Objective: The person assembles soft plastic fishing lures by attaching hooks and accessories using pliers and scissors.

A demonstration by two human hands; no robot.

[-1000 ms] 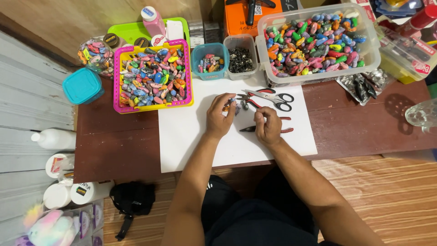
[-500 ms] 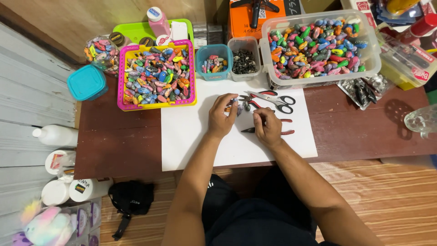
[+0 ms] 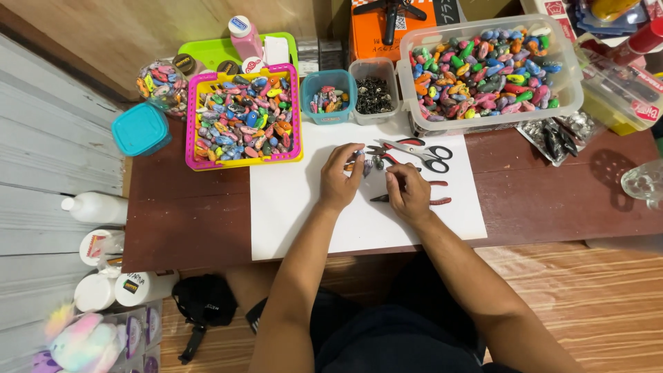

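Beadwork in hand, centre of frame: left hand (image 3: 340, 181) pinches a small bead piece (image 3: 367, 164) over the white sheet (image 3: 297, 207); right hand (image 3: 409, 193) curls onto pliers (image 3: 435, 201), grip partly hidden. Stage: one piece under assembly, finished count not visible. Scissors (image 3: 414, 150), one pair, upper centre. Bead containers: pink basket (image 3: 243, 119), clear tub (image 3: 487, 65), two small cups.

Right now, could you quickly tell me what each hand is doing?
Left hand: fingertips pinched on a small colourful piece over the white sheet.
Right hand: closed near the red-handled pliers; what it holds cannot be told.
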